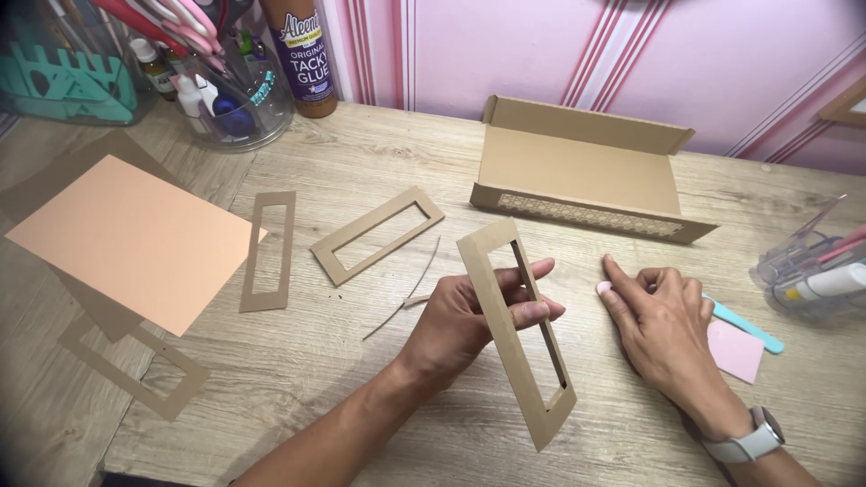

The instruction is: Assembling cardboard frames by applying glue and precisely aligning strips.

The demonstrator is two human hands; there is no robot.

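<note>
Cardboard frame [516, 332], a long brown rectangle with a narrow window cut through it, is held up in the air above the near middle of the table [343, 379], tilted so that one short end points to the far side and the other hangs toward the near edge. The left hand [469, 311] pinches it at its upper half: the thumb lies behind one long strip and the fingers [532, 290] reach through the window and around the strip. The frame looks very light and thin, fairly stiff along its length, but I judge the narrow strips will bend or crease easily if they are squeezed hard. The surface is matte, so it should not slip. A good place to hold it seems to be a long strip near the middle, or the wider short end, with soft pressure.

The right hand [658, 325] holds nothing; it lies on the table with the fingers together and the index finger stretched out, pressing on the wood, just beside a small pink card [735, 352] and a turquoise stick [744, 326].

Two similar frames [377, 234] lie flat near the middle of the table, and another one near the left edge. A peach paper sheet [131, 239] lies at the left. An open cardboard box [582, 171] stands toward the far edge. A glue bottle [302, 54] stands at the far left corner.
</note>
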